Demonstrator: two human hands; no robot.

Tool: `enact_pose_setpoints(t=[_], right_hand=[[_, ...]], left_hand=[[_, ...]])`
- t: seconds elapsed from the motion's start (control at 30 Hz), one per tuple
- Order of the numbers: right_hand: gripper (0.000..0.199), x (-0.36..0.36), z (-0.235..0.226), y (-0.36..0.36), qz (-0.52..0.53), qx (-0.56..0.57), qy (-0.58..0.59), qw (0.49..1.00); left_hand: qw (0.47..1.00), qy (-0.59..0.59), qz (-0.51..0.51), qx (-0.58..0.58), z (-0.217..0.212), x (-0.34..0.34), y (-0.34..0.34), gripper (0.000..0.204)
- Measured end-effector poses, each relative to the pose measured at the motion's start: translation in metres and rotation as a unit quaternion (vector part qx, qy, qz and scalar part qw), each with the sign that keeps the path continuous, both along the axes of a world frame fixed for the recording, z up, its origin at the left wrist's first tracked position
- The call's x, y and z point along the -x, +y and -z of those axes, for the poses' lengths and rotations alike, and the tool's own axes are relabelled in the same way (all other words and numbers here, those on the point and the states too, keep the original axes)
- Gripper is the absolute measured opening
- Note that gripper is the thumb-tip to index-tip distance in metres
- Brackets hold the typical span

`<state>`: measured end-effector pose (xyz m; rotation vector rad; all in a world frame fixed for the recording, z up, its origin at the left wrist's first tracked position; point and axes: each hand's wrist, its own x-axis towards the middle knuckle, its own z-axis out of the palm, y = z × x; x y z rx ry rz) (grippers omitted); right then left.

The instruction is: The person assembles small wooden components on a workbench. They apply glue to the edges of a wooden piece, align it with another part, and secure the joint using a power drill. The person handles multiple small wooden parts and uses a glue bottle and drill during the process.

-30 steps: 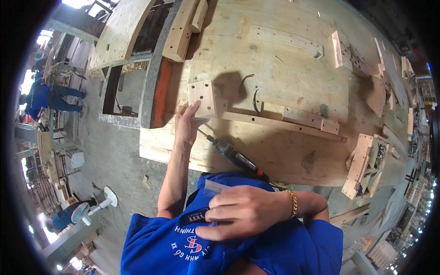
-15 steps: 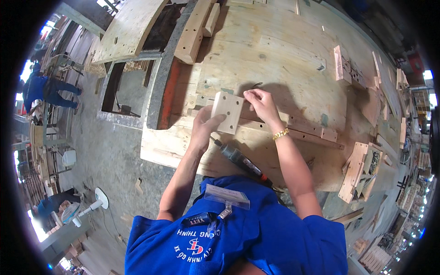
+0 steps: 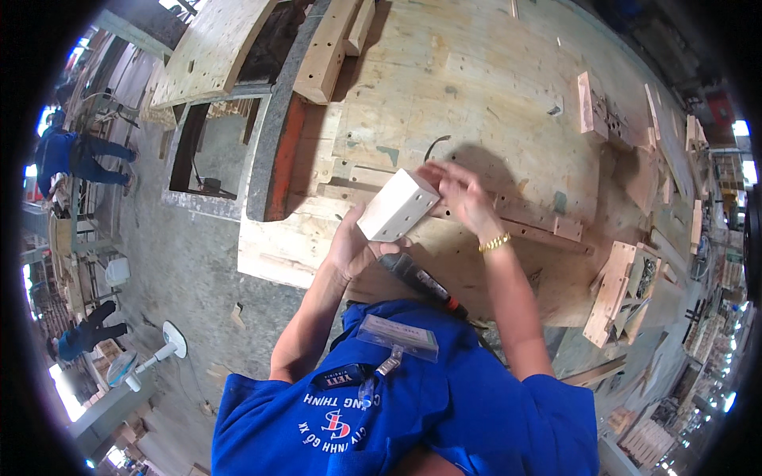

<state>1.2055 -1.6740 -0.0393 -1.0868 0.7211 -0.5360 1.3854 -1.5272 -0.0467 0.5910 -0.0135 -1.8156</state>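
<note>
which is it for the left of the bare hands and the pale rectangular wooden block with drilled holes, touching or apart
Touching. The head view shows it: the left hand grips the pale wooden block around its near end, fingers against wood.

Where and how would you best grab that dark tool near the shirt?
Probably grip the dark tool mid-body, from above on the right: it is long and slim, lies slantwise, and its far end is beside the left hand, which holds the wooden block.
</note>
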Motion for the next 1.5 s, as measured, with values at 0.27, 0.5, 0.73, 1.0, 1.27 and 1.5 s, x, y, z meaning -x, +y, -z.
enact_pose_setpoints(t=[0.27,0.5,0.73,1.0,1.27,1.5], right_hand=[[0.035,-0.053,0.028,-0.038,-0.032,0.374,0.513,0.772],[0.015,-0.031,0.030,-0.044,0.064,0.350,0.329,0.874],[0.015,0.024,-0.050,-0.020,0.080,0.175,0.106,0.976],[0.012,0.037,-0.064,0.038,0.169,0.133,0.030,0.976],[0.010,0.014,-0.091,0.097,0.085,0.159,-0.082,0.980],[0.011,0.005,-0.092,0.107,0.075,0.162,-0.081,0.981]], left_hand=[[0.989,0.109,-0.096,-0.032,-0.002,0.002,-0.001,0.071],[0.989,-0.098,-0.107,0.022,-0.014,0.000,0.002,0.068],[0.990,-0.109,-0.059,0.067,-0.032,0.015,-0.006,0.075],[0.983,-0.138,-0.037,0.117,-0.034,0.027,-0.011,0.074],[0.960,0.204,-0.059,0.184,-0.013,0.027,-0.017,0.051],[0.950,0.267,-0.032,0.161,-0.007,0.023,-0.012,0.047]])
